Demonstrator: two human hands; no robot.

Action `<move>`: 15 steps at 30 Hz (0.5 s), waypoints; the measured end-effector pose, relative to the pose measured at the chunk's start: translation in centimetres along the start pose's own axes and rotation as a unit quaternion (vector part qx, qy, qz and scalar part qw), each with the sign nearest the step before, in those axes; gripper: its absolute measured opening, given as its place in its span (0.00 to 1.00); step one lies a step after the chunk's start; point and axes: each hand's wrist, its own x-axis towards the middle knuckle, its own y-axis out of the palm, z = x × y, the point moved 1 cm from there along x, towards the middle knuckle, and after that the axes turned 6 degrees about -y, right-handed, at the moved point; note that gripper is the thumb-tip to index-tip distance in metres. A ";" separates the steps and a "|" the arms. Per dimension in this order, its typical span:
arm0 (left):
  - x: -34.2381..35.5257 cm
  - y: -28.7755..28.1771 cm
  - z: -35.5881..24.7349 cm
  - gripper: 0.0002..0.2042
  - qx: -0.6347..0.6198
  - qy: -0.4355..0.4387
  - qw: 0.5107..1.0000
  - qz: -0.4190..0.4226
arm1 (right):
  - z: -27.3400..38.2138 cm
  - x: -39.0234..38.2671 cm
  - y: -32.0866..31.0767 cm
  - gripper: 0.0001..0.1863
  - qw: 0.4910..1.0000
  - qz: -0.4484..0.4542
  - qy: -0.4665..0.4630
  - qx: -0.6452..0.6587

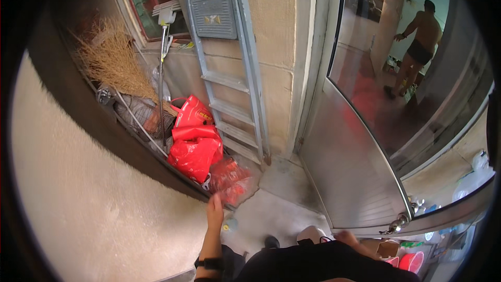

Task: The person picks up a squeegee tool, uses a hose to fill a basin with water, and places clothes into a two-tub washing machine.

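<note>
My left hand point(215, 208) is raised by the wall edge, fingers curled and slightly blurred; what is in them, if anything, I cannot make out. Behind it lie a clear red plastic bag point(232, 180) and red bags point(190, 151). Low on the right, my right hand point(348, 241) has bent fingers, their contents unclear, beside a pale object point(310, 234) below a metal-and-glass door point(349, 167) with a round knob point(399, 222). An aluminium ladder point(234, 109) leans upright on the wall ahead.
Brush twigs point(109, 57), poles and a white mop head point(166, 16) fill the left corner behind a pale wall point(78, 167). Concrete floor point(274, 203) runs underfoot. Pink basins point(409, 261) sit low right. Another person point(417, 42) shows in the door's glass, back turned.
</note>
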 end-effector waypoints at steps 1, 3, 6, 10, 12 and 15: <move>2.2 1.1 -3.1 0.20 -0.071 0.005 0.997 0.004 | 4.7 2.4 -2.5 0.19 0.999 -0.019 -0.037 -0.031; 6.2 2.9 -8.8 0.20 -0.149 0.042 0.988 -0.010 | 13.2 8.1 -7.1 0.15 0.968 -0.129 -0.164 -0.138; 11.5 3.8 -13.3 0.18 -0.151 0.089 0.983 -0.046 | 22.0 16.0 -13.8 0.20 0.882 -0.289 -0.366 -0.069; 16.7 2.4 -18.4 0.15 -0.120 0.148 0.971 -0.144 | 32.9 20.9 -23.0 0.22 0.823 -0.357 -0.442 0.000; 19.5 0.4 -21.3 0.15 -0.016 0.216 0.954 -0.207 | 36.6 21.5 -27.0 0.22 0.804 -0.371 -0.466 0.006; 25.2 -4.1 -19.9 0.14 -0.109 0.170 0.936 -0.290 | 42.4 23.6 -30.1 0.21 0.747 -0.399 -0.531 -0.028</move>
